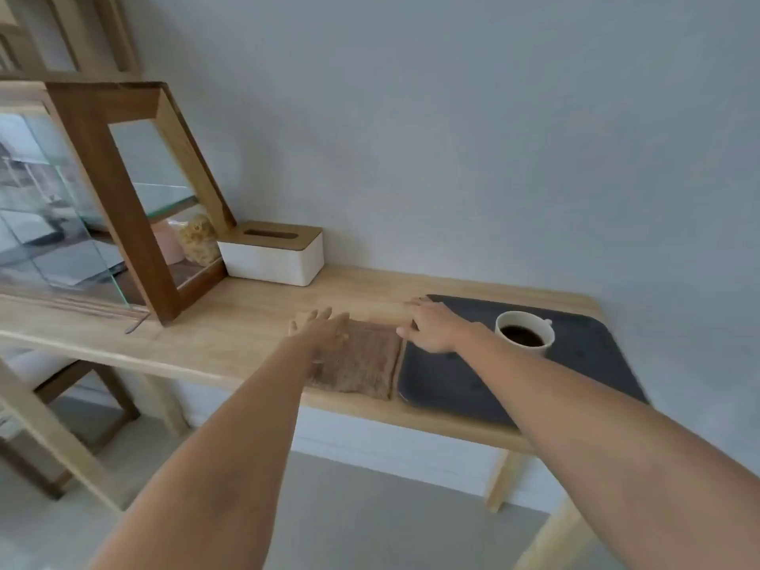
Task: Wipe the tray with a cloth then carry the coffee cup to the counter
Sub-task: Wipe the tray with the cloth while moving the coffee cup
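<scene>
A dark grey tray (575,364) lies at the right end of a light wooden table (255,306). On the tray stands a white cup (524,332) filled with black coffee. A folded brown cloth (362,364) lies flat on the table, touching the tray's left edge. My left hand (325,329) is spread with fingers apart over the cloth's far left corner. My right hand (432,327) rests palm down on the tray's far left corner, beside the cup, holding nothing.
A white tissue box (273,257) with a wooden lid sits against the wall at the back. A wood-framed glass cabinet (123,207) stands at the left on the table. A chair (61,405) stands below at the left.
</scene>
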